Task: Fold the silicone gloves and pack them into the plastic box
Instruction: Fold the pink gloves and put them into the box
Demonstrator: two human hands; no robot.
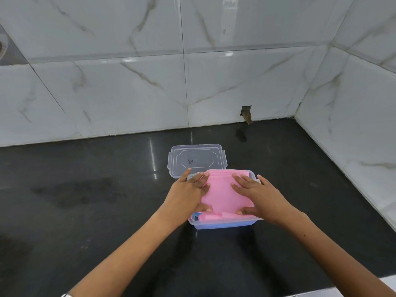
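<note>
The folded pink silicone gloves (pixel 222 190) sit on top of the clear plastic box (pixel 225 224), overhanging its far rim, with a loose pink flap showing at the near edge. The left hand (pixel 188 191) presses flat on the gloves' left side, fingers straight and thumb at the near edge; the right hand (pixel 260 195) does likewise on the right. The box's lid (pixel 196 160) lies just behind, touching or nearly touching the box. Black countertop (pixel 85 200) spreads wide to the left and right, bounded by tiled walls (pixel 128 82) behind and to the right.
</note>
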